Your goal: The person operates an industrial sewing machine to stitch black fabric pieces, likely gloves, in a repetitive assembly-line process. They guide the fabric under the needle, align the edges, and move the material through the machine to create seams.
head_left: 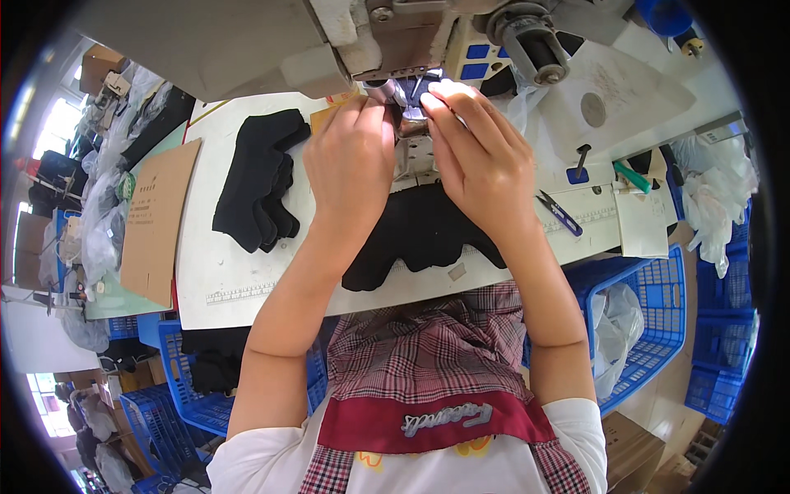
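Both hands are raised to the needle area (414,89) of a sewing machine (403,41). My left hand (354,156) is at the left of the needle, its fingers closed together and their tips partly hidden by the machine. My right hand (485,152) comes in from the other side, thumb and forefinger pinched close to the needle. Whatever lies between the fingertips is too small to make out. Below the hands, a black fabric piece (420,235) with a scalloped edge lies on the white table. Left of my left hand rests a stack of similar black fabric pieces (255,177).
Thread snips (561,216) lie right of my right forearm, near a green-handled tool (632,176). A brown cardboard sheet (160,222) is at the table's left. Blue plastic crates (650,329) stand below the table edge. A ruler strip (239,294) runs along the front.
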A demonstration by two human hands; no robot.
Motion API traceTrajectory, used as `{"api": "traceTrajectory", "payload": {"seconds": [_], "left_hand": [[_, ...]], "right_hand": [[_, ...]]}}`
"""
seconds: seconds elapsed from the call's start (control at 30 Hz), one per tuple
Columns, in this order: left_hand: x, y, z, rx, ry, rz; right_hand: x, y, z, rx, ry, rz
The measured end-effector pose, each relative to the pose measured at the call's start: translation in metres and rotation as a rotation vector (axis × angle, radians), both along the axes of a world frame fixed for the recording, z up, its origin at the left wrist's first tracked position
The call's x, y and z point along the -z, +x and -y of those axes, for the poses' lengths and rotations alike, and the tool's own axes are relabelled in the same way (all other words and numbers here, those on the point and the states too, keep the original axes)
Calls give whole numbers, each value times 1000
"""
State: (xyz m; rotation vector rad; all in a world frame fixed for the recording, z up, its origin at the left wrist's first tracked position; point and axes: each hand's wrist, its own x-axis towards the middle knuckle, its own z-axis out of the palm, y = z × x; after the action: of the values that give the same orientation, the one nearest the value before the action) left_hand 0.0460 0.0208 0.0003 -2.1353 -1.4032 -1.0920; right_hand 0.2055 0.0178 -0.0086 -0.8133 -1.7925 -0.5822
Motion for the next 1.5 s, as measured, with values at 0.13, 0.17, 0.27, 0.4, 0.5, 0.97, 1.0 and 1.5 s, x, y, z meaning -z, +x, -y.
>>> {"api": "traceTrajectory", "payload": {"seconds": [0.13, 0.17, 0.27, 0.4, 0.5, 0.97, 1.0, 1.5], "left_hand": [[0, 2, -5, -28, 12, 18], [0, 2, -5, -27, 20, 21], [0, 1, -7, -23, 19, 23], [3, -2, -7, 6, 35, 37], [11, -5, -4, 83, 69, 135], [20, -4, -30, 285, -774, 1591], [16, -4, -42, 297, -707, 1603], [65, -243, -31, -264, -530, 361]], "right_hand": [[2, 1, -3, 12, -11, -2], [2, 1, -3, 10, -13, -3], [1, 1, -4, 5, -19, -5], [2, 1, -4, 2, -22, -5], [1, 0, -2, -3, -26, -12], [2, 4, 4, -145, -190, -137], [2, 8, 7, -167, -230, -145], [48, 53, 66, 171, -763, 148]]}}
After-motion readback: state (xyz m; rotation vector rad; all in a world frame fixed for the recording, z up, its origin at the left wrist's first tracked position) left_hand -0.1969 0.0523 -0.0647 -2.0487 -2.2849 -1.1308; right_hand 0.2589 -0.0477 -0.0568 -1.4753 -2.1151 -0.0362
